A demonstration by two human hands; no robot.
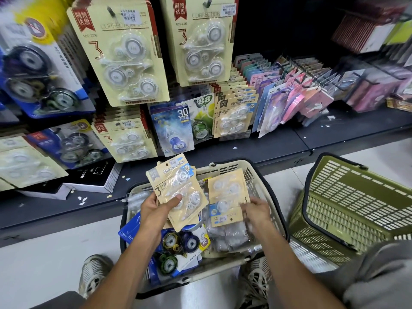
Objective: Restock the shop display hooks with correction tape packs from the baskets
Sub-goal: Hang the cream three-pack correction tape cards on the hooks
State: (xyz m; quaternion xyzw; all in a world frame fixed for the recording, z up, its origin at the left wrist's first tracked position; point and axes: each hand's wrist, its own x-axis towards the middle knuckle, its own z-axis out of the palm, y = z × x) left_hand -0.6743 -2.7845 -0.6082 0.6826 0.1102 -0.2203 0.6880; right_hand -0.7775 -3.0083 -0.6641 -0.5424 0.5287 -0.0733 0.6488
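- Both bare forearms reach forward and down from the bottom edge of the view, over a cream slatted plastic shopping basket (pixel 263 186) that stands on the pale floor between the person's two grey trainers.
- The left hand (pixel 153 210) is raised above the basket's left half, palm turned up and wrist bent back. Its fingers lie behind a small stack of beige card correction tape packs with clear blisters (pixel 178 190), and the thumb presses across the front of the top pack, so the stack is clamped between thumb and fingers. The top pack tilts to the left, its printed face towards the camera.
- The right hand (pixel 256 211) hangs lower over the basket's right half, back of the hand up, fingers curled down. It pinches the right edge of another beige correction tape pack (pixel 227 197), which stands nearly upright just beside the left hand's stack; motion blur hides the fingertips.
- Inside the basket, below the hands, lie blue-backed packs holding dark round tape dispensers (pixel 176 248) and clear-wrapped bundles (pixel 229 237).
- An olive-green slatted plastic basket (pixel 356 210) leans tilted on the floor to the right, near the cream one.
- Ahead, matching beige three-piece packs hang on display hooks (pixel 234 117) above a dark shelf (pixel 334 134).
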